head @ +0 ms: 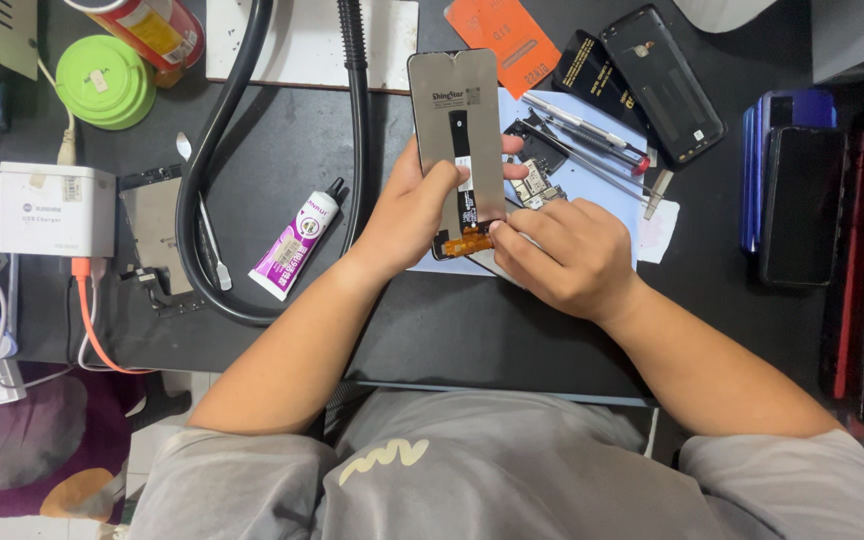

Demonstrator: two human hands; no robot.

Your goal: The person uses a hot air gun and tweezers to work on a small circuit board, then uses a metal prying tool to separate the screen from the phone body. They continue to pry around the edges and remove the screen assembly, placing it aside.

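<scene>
Hiding screen panel (457,120) bottom edge: left hand (412,215), right hand (562,255).

**A phone repair workbench**

This is a small electronics repair workshop, seen from above at a dark work table (432,330). Phone parts lie all over it: a bare replacement screen panel (457,150) with an orange flex cable, a small circuit board (535,185), a black back cover (662,85) and a stack of phones (792,190) at the right. Fine screwdrivers and tweezers (582,135) rest on a pale mat. A tube of glue (295,240), a white charger box (55,210) and thick black hoses (214,150) complete the bench.
</scene>
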